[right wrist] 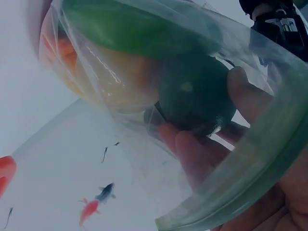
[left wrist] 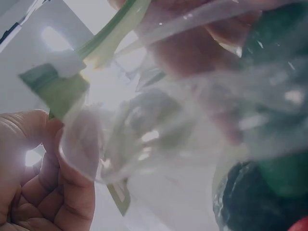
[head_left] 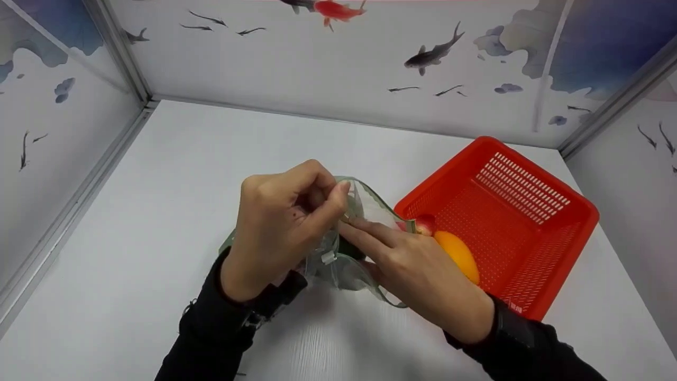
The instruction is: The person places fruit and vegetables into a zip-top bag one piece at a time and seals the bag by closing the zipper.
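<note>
A clear bag (head_left: 346, 272) with a green zip edge stands at the middle of the table. My left hand (head_left: 285, 227) pinches its rim between thumb and forefinger. Reaching into the mouth of the bag is my right hand (head_left: 418, 270), its back turned up. In the right wrist view, that hand's thumb and fingers hold a dark green round fruit (right wrist: 192, 91) inside the bag. Beside this fruit lie a long bright green piece (right wrist: 127, 29) and a yellow-orange one (right wrist: 115, 79), blurred through the plastic. A dark, bumpy-skinned fruit (left wrist: 240, 197) shows in the left wrist view.
Right of the bag, a red plastic basket (head_left: 563, 264) sits at an angle on the white table (head_left: 174, 153). Inside are a yellow-orange fruit (head_left: 459, 256) and a red-and-yellow fruit (head_left: 424, 224) near its left side. Panels printed with fish enclose the table.
</note>
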{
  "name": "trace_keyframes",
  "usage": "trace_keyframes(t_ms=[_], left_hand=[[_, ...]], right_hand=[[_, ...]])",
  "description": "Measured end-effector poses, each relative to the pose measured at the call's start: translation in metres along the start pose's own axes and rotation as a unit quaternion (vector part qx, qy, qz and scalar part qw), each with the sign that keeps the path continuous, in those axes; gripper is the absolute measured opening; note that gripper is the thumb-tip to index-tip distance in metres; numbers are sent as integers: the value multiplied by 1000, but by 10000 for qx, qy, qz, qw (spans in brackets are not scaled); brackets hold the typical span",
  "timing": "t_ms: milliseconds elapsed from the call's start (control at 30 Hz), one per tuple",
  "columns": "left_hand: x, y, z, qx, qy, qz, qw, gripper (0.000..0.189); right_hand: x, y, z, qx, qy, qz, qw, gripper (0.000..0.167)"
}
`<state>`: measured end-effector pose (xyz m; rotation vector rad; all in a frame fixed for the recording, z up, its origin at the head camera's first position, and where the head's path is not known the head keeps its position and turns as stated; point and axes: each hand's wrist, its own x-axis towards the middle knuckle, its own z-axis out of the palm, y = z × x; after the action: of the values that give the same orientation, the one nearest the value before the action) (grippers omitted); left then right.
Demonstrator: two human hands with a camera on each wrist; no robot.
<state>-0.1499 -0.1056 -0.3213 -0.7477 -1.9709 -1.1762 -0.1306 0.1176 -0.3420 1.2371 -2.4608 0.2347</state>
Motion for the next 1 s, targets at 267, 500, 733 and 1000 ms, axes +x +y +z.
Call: trace_keyframes(t_ms=[267,500,733,1000], left_hand=[[2,-3,-4,71,83,-15,9999,18],[2,-5,-7,111,145,-101,9998,19],[2,-5,-7,103,186,-110,9997,19],[3,-7,-12,2,345,-281,9990,21]], right_hand=[[-8,5,-6,234,49,21,9997,79],[-27,20,-26,980,876,533,9899,38],[-50,42,-31,1213,-709,2175,9659,26],[-43,48,-35,2839,-897,2204,9288,16]])
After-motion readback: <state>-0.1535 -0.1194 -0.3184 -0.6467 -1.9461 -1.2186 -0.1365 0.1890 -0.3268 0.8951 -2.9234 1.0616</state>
